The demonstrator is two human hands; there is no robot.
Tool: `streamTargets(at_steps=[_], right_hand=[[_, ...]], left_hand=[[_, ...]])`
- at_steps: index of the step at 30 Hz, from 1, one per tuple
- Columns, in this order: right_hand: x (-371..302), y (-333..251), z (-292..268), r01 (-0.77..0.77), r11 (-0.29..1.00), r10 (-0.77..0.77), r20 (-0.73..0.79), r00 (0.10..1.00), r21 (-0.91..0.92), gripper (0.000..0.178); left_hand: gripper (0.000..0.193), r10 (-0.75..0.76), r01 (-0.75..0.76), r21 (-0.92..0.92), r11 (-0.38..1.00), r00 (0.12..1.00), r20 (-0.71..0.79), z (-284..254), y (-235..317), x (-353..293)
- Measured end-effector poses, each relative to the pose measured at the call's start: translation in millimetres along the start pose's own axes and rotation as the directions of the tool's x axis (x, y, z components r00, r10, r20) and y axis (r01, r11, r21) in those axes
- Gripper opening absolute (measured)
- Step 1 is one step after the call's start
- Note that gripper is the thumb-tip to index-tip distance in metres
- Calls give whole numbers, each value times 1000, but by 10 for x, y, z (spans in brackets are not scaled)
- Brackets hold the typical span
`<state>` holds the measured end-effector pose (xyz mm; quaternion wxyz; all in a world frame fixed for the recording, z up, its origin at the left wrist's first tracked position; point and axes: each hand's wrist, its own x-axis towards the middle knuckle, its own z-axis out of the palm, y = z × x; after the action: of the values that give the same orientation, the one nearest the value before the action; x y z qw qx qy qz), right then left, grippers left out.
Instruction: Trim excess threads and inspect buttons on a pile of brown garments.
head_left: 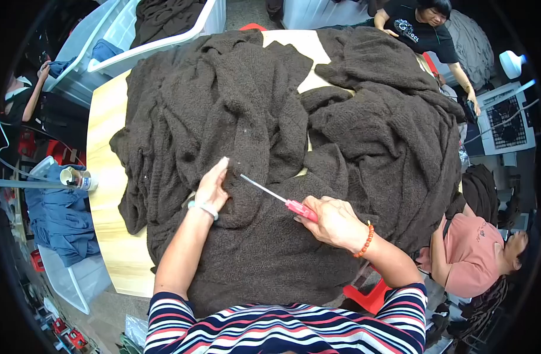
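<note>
Thin-shafted tool held over dark brown knitwear

In the head view, the tool's red handle is gripped by the right hand, and its metal tip is pointed toward the left hand. Whether anything is pinched by the left cannot be told. The wooden table is largely covered by the knitwear.

My right hand is hiding the rear of the red-handled tool, and its thin tip is showing too small for me to tell the shape. My left hand is concealing some of its own fingertips. Brown knit garments are covering most of the wooden table. The lower edge is cutting off my striped shirt; the dark rim is swallowing part of a co-worker at left.
</note>
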<state>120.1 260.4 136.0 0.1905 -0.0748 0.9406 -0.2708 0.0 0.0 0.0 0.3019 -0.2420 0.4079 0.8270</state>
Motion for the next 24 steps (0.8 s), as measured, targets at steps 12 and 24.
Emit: streamTargets(at_steps=[12, 24], right_hand=[[142, 80, 51, -35, 987, 54, 117, 992, -157, 33], [142, 168, 80, -35, 999, 34, -27, 999, -13, 28]], left_hand=[[37, 405, -328, 627, 707, 914, 23, -129, -252, 334], [10, 267, -314, 521, 793, 949, 166, -173, -242, 193]])
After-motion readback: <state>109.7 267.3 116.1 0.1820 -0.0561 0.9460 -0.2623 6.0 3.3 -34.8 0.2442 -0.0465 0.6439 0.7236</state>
